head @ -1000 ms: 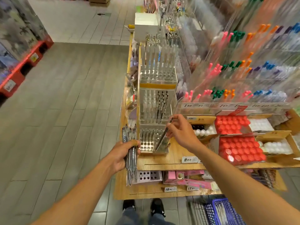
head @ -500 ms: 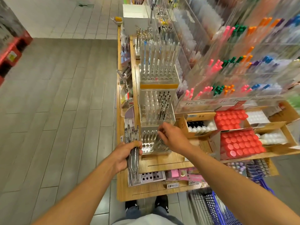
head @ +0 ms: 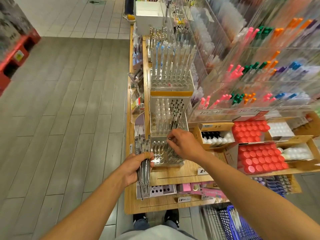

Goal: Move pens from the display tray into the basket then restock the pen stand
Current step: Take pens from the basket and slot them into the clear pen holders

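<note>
Left hand [head: 134, 168] grips a bundle of pens [head: 144, 170] just left of the clear stand [head: 166, 153]; right hand [head: 181, 144] pinches one pen top over its holes. Restocking looks underway; next, I'd guess, another pen drawn from the bundle. Basket [head: 242, 226] sits bottom right

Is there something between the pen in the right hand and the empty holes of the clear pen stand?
Nothing visible. The right hand pinches a pen directly above the clear pen stand, whose front holes are open.
</note>
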Motion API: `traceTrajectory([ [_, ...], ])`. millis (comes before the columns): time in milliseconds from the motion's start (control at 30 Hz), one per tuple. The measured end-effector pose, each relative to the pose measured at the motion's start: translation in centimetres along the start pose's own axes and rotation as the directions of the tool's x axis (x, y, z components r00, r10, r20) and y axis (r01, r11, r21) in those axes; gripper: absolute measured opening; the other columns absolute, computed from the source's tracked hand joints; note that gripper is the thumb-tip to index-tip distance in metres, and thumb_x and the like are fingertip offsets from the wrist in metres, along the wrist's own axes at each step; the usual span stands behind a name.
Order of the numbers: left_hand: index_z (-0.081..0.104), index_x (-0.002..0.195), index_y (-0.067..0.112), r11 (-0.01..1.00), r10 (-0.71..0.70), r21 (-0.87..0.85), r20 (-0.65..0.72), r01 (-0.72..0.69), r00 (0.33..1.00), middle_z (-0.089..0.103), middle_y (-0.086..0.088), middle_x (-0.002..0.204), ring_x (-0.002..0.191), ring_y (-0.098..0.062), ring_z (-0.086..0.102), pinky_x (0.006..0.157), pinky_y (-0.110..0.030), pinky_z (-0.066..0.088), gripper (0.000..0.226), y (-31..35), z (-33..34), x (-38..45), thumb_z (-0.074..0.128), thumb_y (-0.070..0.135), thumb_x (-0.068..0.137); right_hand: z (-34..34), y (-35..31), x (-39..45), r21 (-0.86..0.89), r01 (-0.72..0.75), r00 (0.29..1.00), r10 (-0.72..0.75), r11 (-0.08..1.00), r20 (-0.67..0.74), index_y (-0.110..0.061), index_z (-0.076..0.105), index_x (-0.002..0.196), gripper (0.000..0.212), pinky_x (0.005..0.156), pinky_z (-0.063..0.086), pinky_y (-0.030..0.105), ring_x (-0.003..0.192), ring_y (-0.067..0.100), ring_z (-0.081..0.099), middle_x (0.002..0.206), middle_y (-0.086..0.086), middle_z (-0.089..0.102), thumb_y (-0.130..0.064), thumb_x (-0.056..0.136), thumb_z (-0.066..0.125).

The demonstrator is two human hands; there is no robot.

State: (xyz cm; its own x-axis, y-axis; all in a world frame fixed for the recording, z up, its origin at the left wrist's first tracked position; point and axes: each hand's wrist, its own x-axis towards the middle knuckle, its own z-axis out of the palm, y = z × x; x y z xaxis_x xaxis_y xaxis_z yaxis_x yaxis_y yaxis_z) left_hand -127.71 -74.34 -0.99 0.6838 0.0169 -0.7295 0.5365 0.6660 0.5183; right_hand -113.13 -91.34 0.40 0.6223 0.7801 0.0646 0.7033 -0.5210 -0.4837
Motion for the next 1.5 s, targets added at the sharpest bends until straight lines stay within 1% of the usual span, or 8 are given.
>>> traceTrajectory([
  [167,0.059,0.104,-0.004,1.000,0.010,-0.028,-0.005,-0.010,1.000,0.066,-0.014,0.076,0.057,-0.022,0.064,0.050,-0.031,0.058,0.042,-0.4,0.3,-0.2,0.078,0.009,0.069,0.5,0.1,-0.4,-0.039,0.037,0.997,-0.034,0.999,0.073,-0.014,0.061,0.096,0.007,0.068,0.055,0.034,0.075,0.014,0.061,0.088,0.000,0.067,-0.020,0.092,0.063],
  [367,0.053,0.119,-0.005,1.000,0.024,0.019,-0.008,-0.024,1.000,0.066,-0.015,0.076,0.058,-0.022,0.065,0.050,-0.032,0.059,0.064,-0.8,0.1,-0.6,0.083,0.011,0.064,1.7,-0.3,-0.1,-0.163,-0.011,0.993,0.030,0.986,0.113,-0.015,0.072,0.097,0.013,0.084,0.054,0.036,0.113,0.023,0.058,0.108,0.005,0.066,-0.022,0.090,0.064],
  [567,0.043,0.135,-0.005,0.999,0.045,0.020,0.026,-0.046,0.999,0.066,-0.015,0.080,0.062,-0.023,0.065,0.052,-0.031,0.059,0.077,-1.3,0.4,-1.1,0.081,0.008,0.070,2.0,-1.5,0.3,-0.250,-0.092,0.983,0.127,0.964,0.129,-0.016,0.072,0.099,0.016,0.074,0.052,0.029,0.099,0.019,0.059,0.103,-0.001,0.060,-0.026,0.091,0.064],
  [667,0.040,0.138,-0.008,0.999,0.047,0.021,0.069,-0.049,0.996,0.066,-0.016,0.082,0.062,-0.022,0.065,0.054,-0.032,0.059,0.078,-1.4,0.7,-1.5,0.079,0.005,0.072,1.3,-2.3,0.1,0.102,-0.270,0.957,0.255,0.958,0.136,-0.019,0.067,0.106,0.017,0.070,0.045,0.020,0.091,0.012,0.061,0.097,-0.010,0.061,-0.028,0.094,0.060],
  [733,0.046,0.131,-0.007,0.999,0.050,0.016,0.114,-0.052,0.992,0.067,-0.015,0.081,0.061,-0.022,0.066,0.056,-0.032,0.060,0.067,-1.5,0.8,-2.0,0.078,0.005,0.073,0.6,-3.0,0.2,0.393,-0.403,0.908,0.310,0.826,0.280,-0.018,0.066,0.105,0.017,0.066,0.045,0.021,0.082,0.012,0.062,0.091,-0.007,0.066,-0.030,0.097,0.057],
  [867,0.059,0.106,-0.004,0.998,0.044,0.034,0.186,-0.051,0.982,0.068,-0.015,0.082,0.060,-0.021,0.067,0.058,-0.032,0.060,0.034,-1.5,0.9,-2.5,0.075,0.005,0.076,-0.7,-3.9,-0.2,0.657,-0.526,0.848,0.274,0.540,0.454,-0.012,0.064,0.100,0.016,0.063,0.045,0.024,0.067,0.013,0.053,0.090,0.003,0.069,-0.026,0.096,0.057],
  [1333,0.075,0.081,-0.005,0.997,0.040,-0.064,0.146,-0.031,0.989,0.069,-0.022,0.080,0.058,-0.024,0.069,0.050,-0.030,0.059,0.014,-2.2,1.1,-2.0,0.071,0.008,0.075,-2.3,-3.7,0.0,0.623,-0.570,0.821,0.397,0.535,0.411,-0.004,0.064,0.095,0.012,0.056,0.052,0.022,0.058,0.008,0.063,0.074,0.005,0.067,-0.014,0.097,0.057],
  [1500,0.065,0.095,-0.008,0.996,0.044,-0.077,-0.007,-0.044,0.999,0.069,-0.018,0.076,0.056,-0.021,0.068,0.052,-0.029,0.060,0.032,-2.3,0.0,-1.6,0.074,0.005,0.067,-3.9,-3.3,0.2,0.684,-0.475,0.865,0.436,0.553,0.248,-0.013,0.066,0.093,0.010,0.065,0.055,0.025,0.069,0.011,0.064,0.080,0.003,0.068,-0.017,0.096,0.058],
])
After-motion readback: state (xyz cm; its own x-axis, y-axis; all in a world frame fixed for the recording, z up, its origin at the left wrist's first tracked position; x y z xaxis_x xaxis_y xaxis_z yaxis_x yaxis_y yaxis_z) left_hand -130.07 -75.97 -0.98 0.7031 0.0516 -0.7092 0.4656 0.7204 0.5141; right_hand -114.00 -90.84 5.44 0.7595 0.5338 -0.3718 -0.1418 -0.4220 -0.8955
